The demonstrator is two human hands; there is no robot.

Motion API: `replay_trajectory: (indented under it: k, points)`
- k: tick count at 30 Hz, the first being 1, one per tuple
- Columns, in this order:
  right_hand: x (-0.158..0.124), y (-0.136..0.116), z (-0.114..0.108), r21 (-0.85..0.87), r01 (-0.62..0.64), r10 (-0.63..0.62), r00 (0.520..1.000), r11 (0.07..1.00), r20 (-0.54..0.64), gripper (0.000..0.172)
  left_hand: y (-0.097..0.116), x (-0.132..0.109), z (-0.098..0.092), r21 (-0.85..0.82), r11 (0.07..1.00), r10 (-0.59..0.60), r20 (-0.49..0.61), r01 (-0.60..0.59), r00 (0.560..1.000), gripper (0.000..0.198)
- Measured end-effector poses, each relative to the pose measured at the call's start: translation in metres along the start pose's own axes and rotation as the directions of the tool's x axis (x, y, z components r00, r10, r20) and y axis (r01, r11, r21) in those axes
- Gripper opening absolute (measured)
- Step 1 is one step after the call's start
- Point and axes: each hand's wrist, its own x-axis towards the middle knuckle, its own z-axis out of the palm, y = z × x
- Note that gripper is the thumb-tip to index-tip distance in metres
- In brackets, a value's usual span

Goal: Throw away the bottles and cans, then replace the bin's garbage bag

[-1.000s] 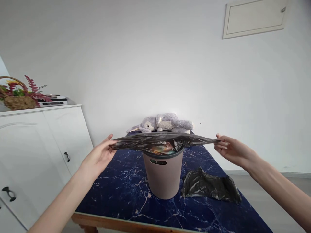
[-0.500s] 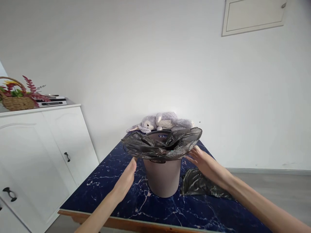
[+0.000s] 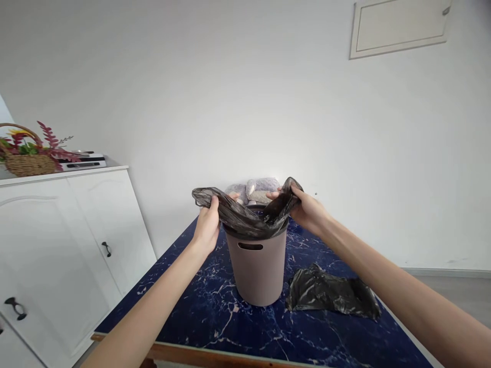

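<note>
A taupe plastic bin (image 3: 258, 271) with a slot handle stands upright on the dark blue marbled table (image 3: 215, 317). A black bin bag (image 3: 245, 217) sits in its mouth, its edges gathered upward. My left hand (image 3: 208, 225) is closed on the bag's left edge, just left of the rim. My right hand (image 3: 307, 209) is closed on the bag's right edge, above and right of the rim. The bag's middle sags into the bin.
A second crumpled black bag (image 3: 332, 296) lies on the table right of the bin. A grey plush toy (image 3: 255, 188) lies at the table's far end. A white cabinet (image 3: 69, 240) with a flower basket (image 3: 28, 153) stands at the left.
A second ago the bag was stretched flat and wide between both hands. The hands then let go and dropped beside the bin. Now they grip the bag's edges near the rim, lifted up.
</note>
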Motion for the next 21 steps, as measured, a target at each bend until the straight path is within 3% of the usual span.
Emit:
replay_trajectory:
  k: [4,8,12,14,17,21]
  points:
    - [0.028,-0.011,0.01,0.256,0.016,0.007,0.996,0.966,-0.089,0.031,0.013,0.021,0.025,-0.375,0.925,-0.131,-0.154,0.065,0.979,0.021]
    - [0.056,-0.02,0.011,0.281,0.029,0.025,0.982,0.959,-0.186,0.04,0.023,0.046,0.031,-0.425,0.904,-0.17,-0.257,0.047,0.951,0.027]
    - [0.067,-0.033,0.022,0.298,0.025,0.04,0.977,0.954,-0.208,0.038,0.036,0.053,0.035,-0.445,0.895,-0.112,-0.296,-0.033,0.949,0.028]
    - [0.067,-0.043,0.033,0.301,0.026,0.032,0.983,0.953,-0.183,0.037,0.041,0.049,0.041,-0.392,0.916,-0.013,-0.254,-0.091,0.967,0.027]
    - [0.069,-0.059,0.055,0.303,0.031,0.007,0.993,0.952,-0.122,0.038,0.043,0.041,0.055,-0.088,0.984,0.144,-0.105,-0.154,0.984,0.022]
    - [0.072,-0.082,0.084,0.249,0.09,-0.084,0.996,0.964,-0.037,0.04,0.046,0.033,0.073,0.212,0.954,0.198,0.087,-0.212,0.976,0.026]
